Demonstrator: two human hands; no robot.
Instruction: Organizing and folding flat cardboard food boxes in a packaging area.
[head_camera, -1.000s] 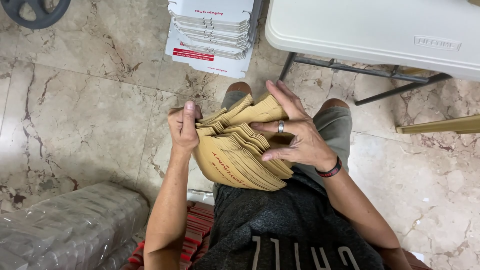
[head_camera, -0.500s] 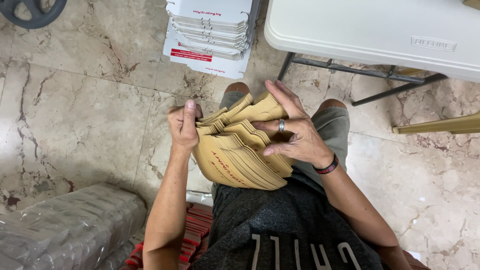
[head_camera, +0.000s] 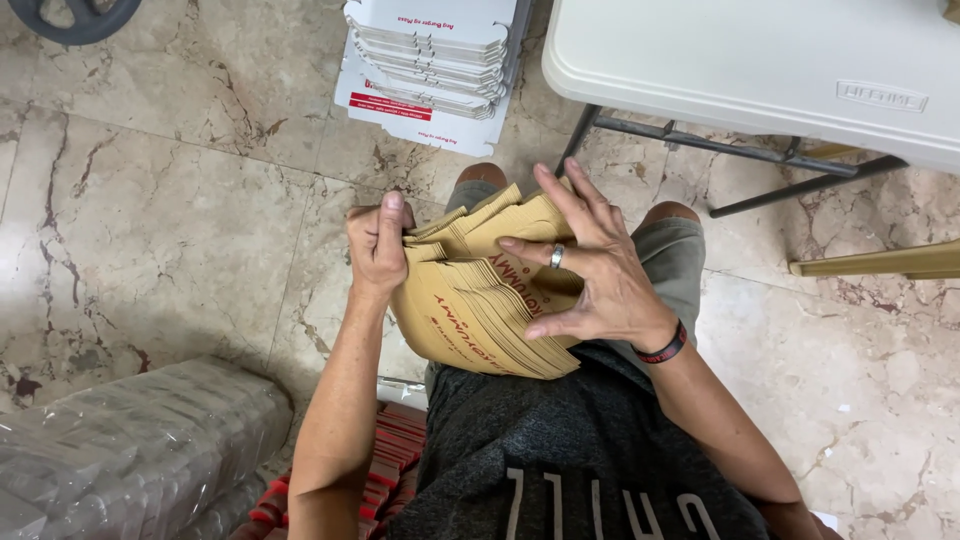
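Observation:
A thick fanned stack of flat brown paper sleeves (head_camera: 478, 310) with red print rests on my lap. My left hand (head_camera: 377, 245) grips the stack's left edge, thumb up along the top. My right hand (head_camera: 590, 265), with a ring on one finger and a dark wristband, lies spread over the stack's right side, fingers pressing between the sheets. I sit in grey shorts and a dark grey shirt.
A pile of flat white cartons (head_camera: 435, 60) with red print lies on the marble floor ahead. A white folding table (head_camera: 760, 60) stands at the upper right on dark metal legs. A plastic-wrapped bundle (head_camera: 130, 450) sits at the lower left.
The stack and both hands have stayed almost still; my right fingers have shifted slightly across the fanned sheets.

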